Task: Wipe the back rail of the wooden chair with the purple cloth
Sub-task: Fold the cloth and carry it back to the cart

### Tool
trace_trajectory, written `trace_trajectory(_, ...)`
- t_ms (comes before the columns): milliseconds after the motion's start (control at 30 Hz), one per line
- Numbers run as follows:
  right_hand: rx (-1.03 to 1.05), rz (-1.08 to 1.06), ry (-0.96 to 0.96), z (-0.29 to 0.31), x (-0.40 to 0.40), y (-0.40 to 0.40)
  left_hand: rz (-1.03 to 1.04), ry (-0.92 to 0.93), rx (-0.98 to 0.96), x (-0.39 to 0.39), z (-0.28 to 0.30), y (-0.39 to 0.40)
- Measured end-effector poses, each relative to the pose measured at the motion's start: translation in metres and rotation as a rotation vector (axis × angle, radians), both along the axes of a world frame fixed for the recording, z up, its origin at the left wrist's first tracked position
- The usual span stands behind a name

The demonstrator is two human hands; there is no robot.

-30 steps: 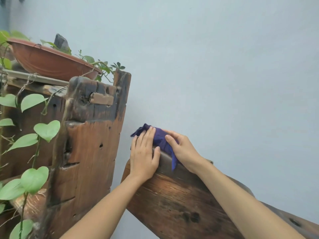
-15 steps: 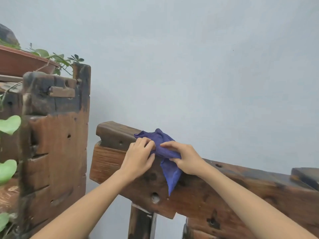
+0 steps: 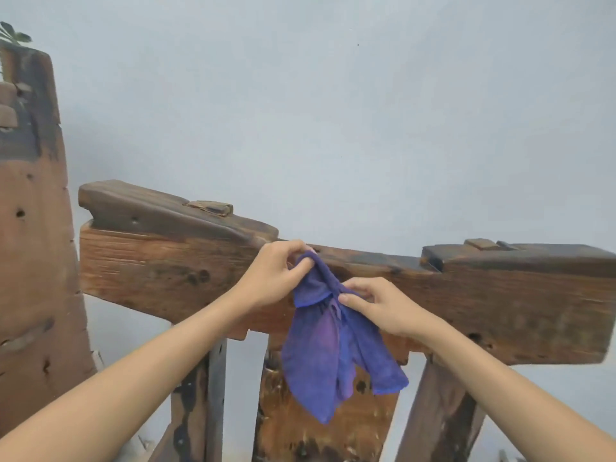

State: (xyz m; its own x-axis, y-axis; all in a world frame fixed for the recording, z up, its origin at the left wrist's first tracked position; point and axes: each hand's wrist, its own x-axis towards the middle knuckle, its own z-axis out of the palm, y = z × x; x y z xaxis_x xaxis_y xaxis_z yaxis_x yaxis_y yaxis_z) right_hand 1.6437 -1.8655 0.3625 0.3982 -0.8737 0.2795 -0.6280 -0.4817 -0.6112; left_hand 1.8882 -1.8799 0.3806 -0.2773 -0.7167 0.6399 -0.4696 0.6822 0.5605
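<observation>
The left hand pinches the top of the cloth at the rail's upper edge, near its middle; the right hand pinches a fold just below, against the rail's front face. The hands sit close together, both clamped on the cloth, most of which hangs loose over the front, down past the lower edge. This looks like regathering between strokes. Next, the cloth likely needs bunching into a pad and pressing along the rail.
</observation>
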Motion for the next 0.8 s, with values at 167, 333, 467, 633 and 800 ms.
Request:
trace_trajectory(167,0.078,0.000,-0.174,-0.023,-0.040,0.046,-0.135,0.023,0.230,-0.059,-0.010,0.025)
trace_trajectory(333,0.058,-0.048,-0.250,-0.041,-0.058,0.082,-0.336,0.019,0.464,-0.118,-0.027,0.045)
trace_trajectory(467,0.119,-0.109,-0.162,-0.054,-0.090,0.094,-0.358,0.054,0.600,-0.137,-0.036,0.048)
trace_trajectory(633,0.268,-0.177,0.120,-0.109,-0.126,0.106,-0.370,0.233,0.735,-0.146,-0.040,0.042)
trace_trajectory(800,0.349,-0.312,-0.053,-0.160,-0.122,0.109,-0.371,0.115,0.694,-0.168,-0.048,0.045)
